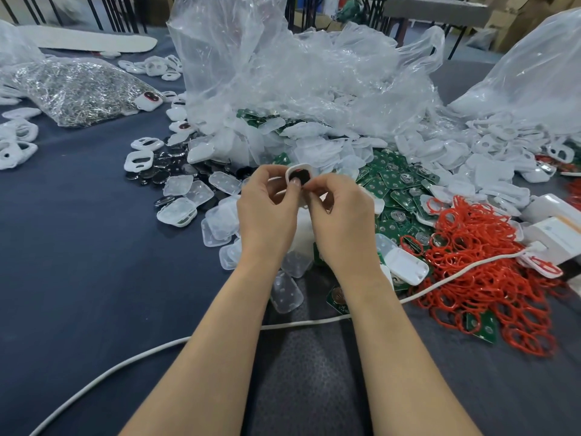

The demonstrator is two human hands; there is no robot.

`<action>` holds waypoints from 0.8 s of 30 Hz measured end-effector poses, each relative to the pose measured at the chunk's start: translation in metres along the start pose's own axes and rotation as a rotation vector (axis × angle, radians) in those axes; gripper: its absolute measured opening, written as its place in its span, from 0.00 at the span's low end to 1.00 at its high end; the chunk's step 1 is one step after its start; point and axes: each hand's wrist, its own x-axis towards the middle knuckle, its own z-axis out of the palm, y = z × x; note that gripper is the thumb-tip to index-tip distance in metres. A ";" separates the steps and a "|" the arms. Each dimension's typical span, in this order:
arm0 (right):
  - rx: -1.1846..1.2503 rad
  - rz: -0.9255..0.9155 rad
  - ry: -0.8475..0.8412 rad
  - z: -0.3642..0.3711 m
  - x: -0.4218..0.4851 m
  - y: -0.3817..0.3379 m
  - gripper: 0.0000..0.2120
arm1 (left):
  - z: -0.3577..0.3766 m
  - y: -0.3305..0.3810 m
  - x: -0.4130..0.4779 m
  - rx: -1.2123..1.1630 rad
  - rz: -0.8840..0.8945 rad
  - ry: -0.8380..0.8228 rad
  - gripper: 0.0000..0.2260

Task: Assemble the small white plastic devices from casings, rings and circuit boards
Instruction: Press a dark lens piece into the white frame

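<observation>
Soft, even light from overhead leaves only faint shadows on the table (pixel 78 247). Glare streaks the crumpled plastic bags (pixel 298 73) at twelve o'clock. Wide-angle distortion bends the edges, and the far background is slightly blurred.

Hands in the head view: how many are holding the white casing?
2. The left hand grips the white casing from its left and the right hand pinches it from its right. No other hand shows.
</observation>
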 end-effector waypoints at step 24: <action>0.508 0.464 -0.133 -0.011 0.010 0.012 0.05 | -0.003 0.004 0.000 -0.144 -0.098 -0.192 0.08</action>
